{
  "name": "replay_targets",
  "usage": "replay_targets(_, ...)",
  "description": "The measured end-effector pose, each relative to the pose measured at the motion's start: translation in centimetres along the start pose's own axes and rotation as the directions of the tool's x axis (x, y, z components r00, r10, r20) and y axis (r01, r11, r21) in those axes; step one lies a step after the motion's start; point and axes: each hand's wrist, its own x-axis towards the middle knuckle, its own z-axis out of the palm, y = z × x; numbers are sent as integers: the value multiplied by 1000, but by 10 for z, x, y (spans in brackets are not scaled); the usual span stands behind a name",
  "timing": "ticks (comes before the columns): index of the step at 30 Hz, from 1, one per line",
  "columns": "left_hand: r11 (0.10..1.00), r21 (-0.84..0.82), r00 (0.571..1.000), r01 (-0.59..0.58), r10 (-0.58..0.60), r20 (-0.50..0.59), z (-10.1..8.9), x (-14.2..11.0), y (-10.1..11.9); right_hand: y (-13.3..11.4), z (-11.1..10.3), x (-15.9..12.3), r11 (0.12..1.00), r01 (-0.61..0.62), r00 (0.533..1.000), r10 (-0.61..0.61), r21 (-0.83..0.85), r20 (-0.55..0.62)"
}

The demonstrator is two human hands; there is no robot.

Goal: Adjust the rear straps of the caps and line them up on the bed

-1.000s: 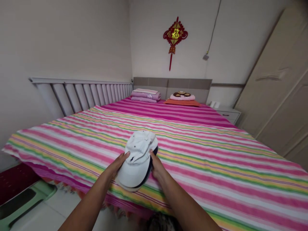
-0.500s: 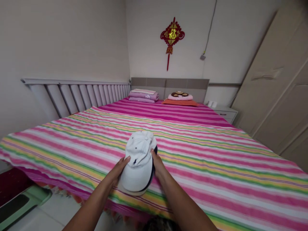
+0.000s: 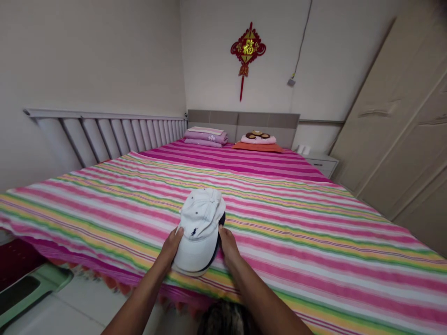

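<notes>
A white baseball cap point(image 3: 199, 223) with a dark-edged brim and a small dark logo lies near the front edge of a bed covered by a pink, green and yellow striped sheet point(image 3: 279, 200). My left hand point(image 3: 171, 245) grips the cap's left side at the brim. My right hand point(image 3: 227, 244) grips its right side, thumb against the crown. The brim points toward me, the crown away.
Folded purple bedding point(image 3: 206, 136) and an orange pillow with a pink cushion point(image 3: 257, 142) lie at the headboard. A slatted rail point(image 3: 104, 132) lines the left wall. A nightstand point(image 3: 319, 162) and wardrobe point(image 3: 401, 121) stand right. A green stool point(image 3: 24, 291) sits at lower left.
Both hands and the cap have stayed together and slid slightly nearer to me on the sheet; the camera view shifted a little to the right.
</notes>
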Motion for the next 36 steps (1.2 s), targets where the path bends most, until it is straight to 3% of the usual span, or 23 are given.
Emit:
replay_targets(2, 994, 107, 997, -33, 40, -66, -3, -20, -14, -1, -12, -20, 999, -32, 999, 32, -19, 12)
replay_targets(4, 990, 141, 990, 10, 10, -138, -5, -50, -35, -3, -28, -44, 995, -92, 994, 95, -47, 61)
replay_targets(8, 971, 71, 932, 227, -195, -306, 8, -124, -74, -12, -68, -98, 977, -164, 972, 184, -136, 148)
replay_targets(10, 958, 9, 938, 288, -280, -202, 25, -150, -71, -23, -86, -121, 976, -144, 976, 167, -160, 140)
replay_targets(12, 971, -57, 972, 234, -234, 12, 46, -162, -47, -40, -99, -138, 983, -50, 991, 70, -177, 111)
replay_targets(14, 991, -36, 987, 129, -125, 100, 66, -162, -7, -61, -106, -150, 979, 104, 994, -94, -175, 63)
replay_targets(18, 995, -4, 976, -100, 99, 196, 95, -152, 75, -107, -112, -164, 937, 347, 936, -348, -29, -57)
replay_targets(22, 981, -19, 953, -194, 193, 232, 111, -149, 113, -141, -113, -173, 904, 421, 901, -409, 67, -142)
replay_targets(26, 976, -7, 945, -216, 211, 248, 117, -148, 127, -151, -113, -175, 897, 440, 887, -430, 28, -172)
replay_targets(30, 977, -7, 936, -214, 207, 286, 119, -146, 125, -138, -113, -173, 895, 436, 881, -445, -91, -160)
replay_targets(33, 988, 1, 948, -155, 148, 283, 118, -145, 102, -114, -111, -170, 912, 323, 930, -355, -251, -95)
replay_targets(36, 999, -48, 968, 19, -6, 253, 110, -143, 65, -83, -108, -167, 904, 154, 988, -132, -400, 81)
